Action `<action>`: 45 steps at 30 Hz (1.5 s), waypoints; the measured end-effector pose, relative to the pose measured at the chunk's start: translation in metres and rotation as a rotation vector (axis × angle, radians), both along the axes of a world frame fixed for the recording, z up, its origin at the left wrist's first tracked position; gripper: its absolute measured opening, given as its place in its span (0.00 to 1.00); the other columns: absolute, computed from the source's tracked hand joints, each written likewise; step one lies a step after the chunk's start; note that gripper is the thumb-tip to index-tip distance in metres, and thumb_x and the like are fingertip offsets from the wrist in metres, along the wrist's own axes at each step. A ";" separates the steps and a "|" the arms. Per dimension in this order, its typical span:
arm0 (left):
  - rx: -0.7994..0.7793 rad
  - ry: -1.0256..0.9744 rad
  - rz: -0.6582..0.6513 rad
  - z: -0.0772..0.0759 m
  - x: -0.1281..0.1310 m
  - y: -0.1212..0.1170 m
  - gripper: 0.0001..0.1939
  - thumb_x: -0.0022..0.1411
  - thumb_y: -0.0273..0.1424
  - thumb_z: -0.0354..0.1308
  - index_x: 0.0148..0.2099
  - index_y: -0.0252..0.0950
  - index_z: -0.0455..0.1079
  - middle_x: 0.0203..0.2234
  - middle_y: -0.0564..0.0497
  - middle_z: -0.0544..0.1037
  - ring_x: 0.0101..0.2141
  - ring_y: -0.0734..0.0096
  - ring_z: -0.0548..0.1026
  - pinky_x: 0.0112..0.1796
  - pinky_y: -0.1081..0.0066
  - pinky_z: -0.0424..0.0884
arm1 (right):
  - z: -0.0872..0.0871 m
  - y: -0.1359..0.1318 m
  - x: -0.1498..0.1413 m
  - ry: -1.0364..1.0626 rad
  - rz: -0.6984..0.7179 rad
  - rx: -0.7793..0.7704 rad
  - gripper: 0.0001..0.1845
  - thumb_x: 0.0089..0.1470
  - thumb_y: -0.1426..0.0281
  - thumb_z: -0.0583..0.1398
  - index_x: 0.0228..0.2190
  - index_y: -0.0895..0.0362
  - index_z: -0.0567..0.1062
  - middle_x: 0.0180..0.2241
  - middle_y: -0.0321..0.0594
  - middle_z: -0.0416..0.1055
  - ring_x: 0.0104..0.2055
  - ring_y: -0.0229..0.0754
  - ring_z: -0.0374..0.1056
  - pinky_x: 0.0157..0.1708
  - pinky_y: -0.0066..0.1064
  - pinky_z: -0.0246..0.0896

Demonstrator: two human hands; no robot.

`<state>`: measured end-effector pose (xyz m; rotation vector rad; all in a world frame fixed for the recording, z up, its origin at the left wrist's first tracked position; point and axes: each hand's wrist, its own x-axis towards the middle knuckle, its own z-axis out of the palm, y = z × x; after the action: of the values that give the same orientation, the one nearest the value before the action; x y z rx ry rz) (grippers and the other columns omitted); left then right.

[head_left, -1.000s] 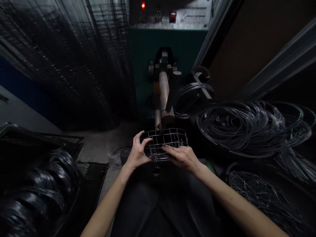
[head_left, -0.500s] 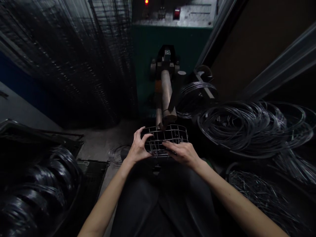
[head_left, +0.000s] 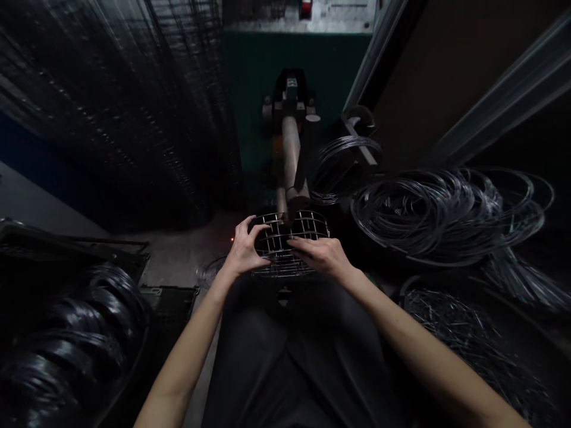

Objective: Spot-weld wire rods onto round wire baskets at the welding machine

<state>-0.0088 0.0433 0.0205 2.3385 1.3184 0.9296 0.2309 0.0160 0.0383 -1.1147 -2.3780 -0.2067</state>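
Observation:
A small wire mesh basket [head_left: 307,224] sits in front of me, just under the tip of a round metal arm [head_left: 291,159] that sticks out of a green machine [head_left: 263,89]. My left hand [head_left: 244,249] grips the basket's left end with curled fingers. My right hand [head_left: 322,255] lies over its near right side, fingers closed on the wires. The basket's far rim touches or nearly touches the arm's tip.
Loose coils of wire rings [head_left: 446,208] pile up at the right, with a heap of short wire pieces [head_left: 464,339] below. Stacked wire grids [head_left: 134,107] lean at the left. Dark coiled rings [head_left: 75,339] fill a bin at lower left. My dark trousers [head_left: 294,356] are below.
Both hands have pushed the basket a little farther toward the arm's tip. The view has dropped slightly, so the machine's panel sits higher in frame.

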 end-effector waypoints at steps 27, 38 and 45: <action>0.042 -0.217 0.046 -0.046 -0.015 0.025 0.60 0.38 0.46 0.72 0.67 0.42 0.43 0.59 0.39 0.56 0.58 0.44 0.58 0.57 0.45 0.58 | -0.011 0.012 0.018 0.289 -0.019 -0.150 0.09 0.61 0.64 0.56 0.35 0.54 0.75 0.35 0.40 0.70 0.31 0.36 0.67 0.28 0.25 0.61; -0.034 -0.249 -0.002 -0.043 -0.016 0.026 0.62 0.33 0.45 0.74 0.67 0.42 0.44 0.58 0.40 0.53 0.59 0.43 0.55 0.57 0.46 0.59 | -0.016 0.009 0.012 -0.009 -0.159 0.064 0.10 0.63 0.67 0.54 0.36 0.54 0.75 0.36 0.37 0.73 0.27 0.32 0.66 0.21 0.24 0.51; -0.086 -0.233 -0.003 -0.039 -0.017 0.026 0.61 0.34 0.44 0.74 0.66 0.42 0.46 0.56 0.42 0.52 0.59 0.46 0.56 0.58 0.48 0.59 | -0.013 0.011 0.009 -0.064 -0.198 0.023 0.10 0.64 0.68 0.53 0.36 0.54 0.74 0.35 0.36 0.73 0.25 0.32 0.64 0.20 0.25 0.47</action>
<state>-0.0257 0.0690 -0.0185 2.0944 1.2346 1.0839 0.2402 0.0266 0.0255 -1.3516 -2.3135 -0.3412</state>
